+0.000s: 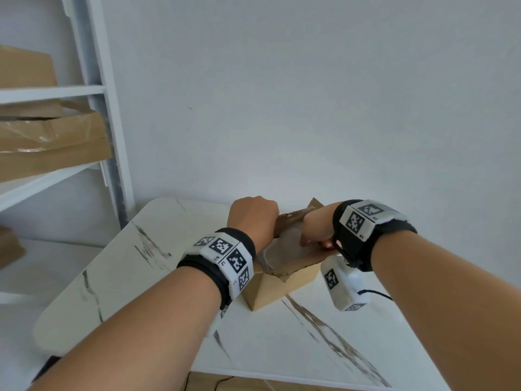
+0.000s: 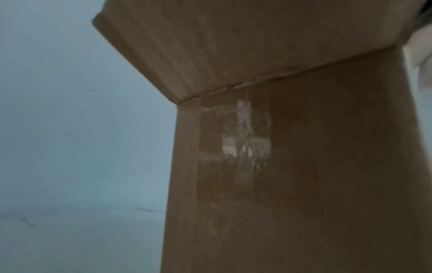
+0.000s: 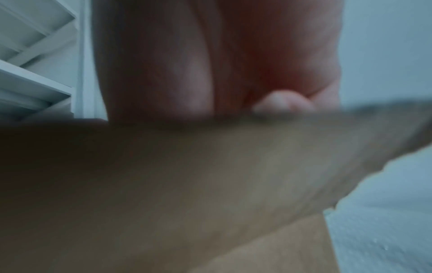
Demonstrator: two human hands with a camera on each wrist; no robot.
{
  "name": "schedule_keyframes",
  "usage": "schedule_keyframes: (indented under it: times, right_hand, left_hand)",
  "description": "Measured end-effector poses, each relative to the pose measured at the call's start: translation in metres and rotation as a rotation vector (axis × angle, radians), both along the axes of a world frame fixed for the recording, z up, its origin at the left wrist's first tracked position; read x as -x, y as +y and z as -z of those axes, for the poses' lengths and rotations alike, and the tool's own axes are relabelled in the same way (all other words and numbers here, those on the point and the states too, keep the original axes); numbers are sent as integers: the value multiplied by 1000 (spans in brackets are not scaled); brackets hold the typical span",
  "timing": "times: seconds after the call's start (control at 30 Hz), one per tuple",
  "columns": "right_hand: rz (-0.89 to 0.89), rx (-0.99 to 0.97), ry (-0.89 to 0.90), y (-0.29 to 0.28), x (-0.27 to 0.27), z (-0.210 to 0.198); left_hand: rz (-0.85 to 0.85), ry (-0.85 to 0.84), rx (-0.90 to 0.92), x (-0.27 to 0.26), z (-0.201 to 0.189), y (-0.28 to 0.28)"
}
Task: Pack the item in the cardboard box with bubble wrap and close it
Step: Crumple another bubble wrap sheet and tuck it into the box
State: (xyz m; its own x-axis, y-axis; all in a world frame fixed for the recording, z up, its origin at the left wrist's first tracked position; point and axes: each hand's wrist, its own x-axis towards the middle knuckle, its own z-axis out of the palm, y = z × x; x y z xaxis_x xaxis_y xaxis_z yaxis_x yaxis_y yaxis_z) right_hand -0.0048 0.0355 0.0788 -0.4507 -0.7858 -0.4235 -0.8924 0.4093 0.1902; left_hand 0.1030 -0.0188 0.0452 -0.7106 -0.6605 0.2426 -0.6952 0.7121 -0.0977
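Note:
A small cardboard box (image 1: 282,289) stands on the marble table (image 1: 141,263), and both hands are on its top. Bubble wrap (image 1: 284,246) fills the opening between them. My left hand (image 1: 253,218) is knuckles-up over the left flap, its fingers bent down out of sight. The left wrist view shows only the taped box wall (image 2: 304,166) and the underside of that flap (image 2: 198,46). My right hand (image 1: 315,230) grips the near right flap (image 3: 187,175), with curled fingers (image 3: 280,103) on its upper face. Bubble wrap (image 3: 378,221) shows below that flap. The packed item is hidden.
A white shelf unit (image 1: 93,91) stands at the left against the wall and holds larger cardboard boxes (image 1: 53,136). The table's rounded left edge (image 1: 70,292) drops to the floor. The white wrist camera (image 1: 344,283) hangs beside the box's right side.

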Motion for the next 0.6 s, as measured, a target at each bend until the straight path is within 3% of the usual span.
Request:
schedule_keyframes:
  times: [0.07, 0.23, 0.43, 0.53, 0.6]
  right_hand:
    - [-9, -18, 102, -9, 4, 7]
    - [23, 110, 102, -16, 4, 14]
    - [-124, 354, 243, 2, -21, -23]
    - [-191, 230, 58, 1, -37, -25]
    - [-243, 100, 31, 3, -40, -17]
  left_hand:
    - [12, -4, -1, 1, 1, -4]
    - [13, 0, -31, 0, 2, -10]
    - [-4, -9, -48, 2, -1, -8]
    - [-12, 4, -53, 2, -1, -7]
    - [-5, 24, -33, 1, -1, -5]
